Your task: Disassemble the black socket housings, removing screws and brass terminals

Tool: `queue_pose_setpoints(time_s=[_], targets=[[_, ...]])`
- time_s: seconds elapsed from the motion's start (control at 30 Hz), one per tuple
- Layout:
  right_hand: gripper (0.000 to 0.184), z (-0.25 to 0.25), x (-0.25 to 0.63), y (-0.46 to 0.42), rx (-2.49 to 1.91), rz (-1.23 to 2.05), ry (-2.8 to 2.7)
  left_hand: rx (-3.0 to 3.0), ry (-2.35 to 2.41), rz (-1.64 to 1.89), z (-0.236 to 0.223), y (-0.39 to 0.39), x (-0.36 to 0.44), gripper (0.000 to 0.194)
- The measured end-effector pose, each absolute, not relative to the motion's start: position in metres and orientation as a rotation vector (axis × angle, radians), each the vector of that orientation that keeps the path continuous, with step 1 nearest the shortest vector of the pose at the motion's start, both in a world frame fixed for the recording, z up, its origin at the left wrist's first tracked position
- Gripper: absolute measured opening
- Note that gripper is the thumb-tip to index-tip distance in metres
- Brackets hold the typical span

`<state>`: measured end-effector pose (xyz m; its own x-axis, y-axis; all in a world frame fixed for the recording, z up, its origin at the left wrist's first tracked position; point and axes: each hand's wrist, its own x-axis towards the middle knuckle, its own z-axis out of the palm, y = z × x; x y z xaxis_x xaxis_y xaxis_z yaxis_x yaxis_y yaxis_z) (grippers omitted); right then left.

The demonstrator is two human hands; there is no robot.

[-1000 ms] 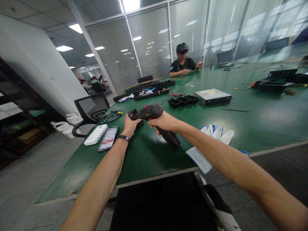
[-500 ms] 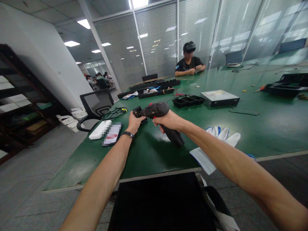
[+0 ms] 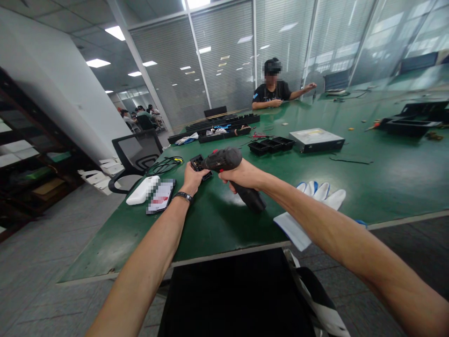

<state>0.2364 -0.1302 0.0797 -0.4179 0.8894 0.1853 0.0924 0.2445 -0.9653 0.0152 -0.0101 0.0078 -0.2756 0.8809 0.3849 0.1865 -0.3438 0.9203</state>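
Observation:
My right hand [image 3: 238,177] is wrapped round the grip of a dark cordless drill [image 3: 224,159] with small red parts. The drill points left, its tip at a small black boxy part [image 3: 197,162] on the green table. My left hand [image 3: 194,178] grips that part from the near side, thumb across its edge. The part looks open on top with details inside; its exact kind I cannot make out. Whether the drill's bit touches a screw is hidden. A white glove [image 3: 321,194] with blue trim lies partly under my right forearm.
Left of my hands lie a phone [image 3: 161,196], a white case [image 3: 142,191] and a coiled black cable [image 3: 161,166]. Beyond are black trays [image 3: 271,145], a silver-and-black box [image 3: 316,140] and long black strips [image 3: 222,122]. Across the green table [image 3: 224,238] sits a person [image 3: 271,91].
My hands, the drill and the black part keep nearly the same pose. The view has shifted slightly. Across the table, the person has stretched one arm out to the right.

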Motion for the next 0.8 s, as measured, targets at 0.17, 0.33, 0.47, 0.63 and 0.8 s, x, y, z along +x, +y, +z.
queue_pose_setpoints(time_s=[0.17,0.33,0.47,0.63,0.8], targets=[[0.01,0.0795,0.2363,-0.1299,-0.905,1.249,-1.722,1.424,1.348,1.669,0.0081,-0.0094,0.015,0.063],[0.012,0.0782,0.2356,-0.1295,-0.904,1.247,-1.719,1.431,1.348,1.664,0.0076,-0.0078,0.0151,0.062],[0.014,0.078,0.2353,-0.1296,-0.896,1.245,-1.72,1.437,1.355,1.658,0.0079,-0.0076,0.0151,0.06],[0.012,0.0793,0.2364,-0.1306,-0.901,1.256,-1.714,1.442,1.378,1.661,0.0089,-0.01,0.0156,0.062],[0.014,0.08,0.2357,-0.1314,-0.891,1.253,-1.705,1.437,1.394,1.672,0.0116,-0.012,0.0175,0.062]])
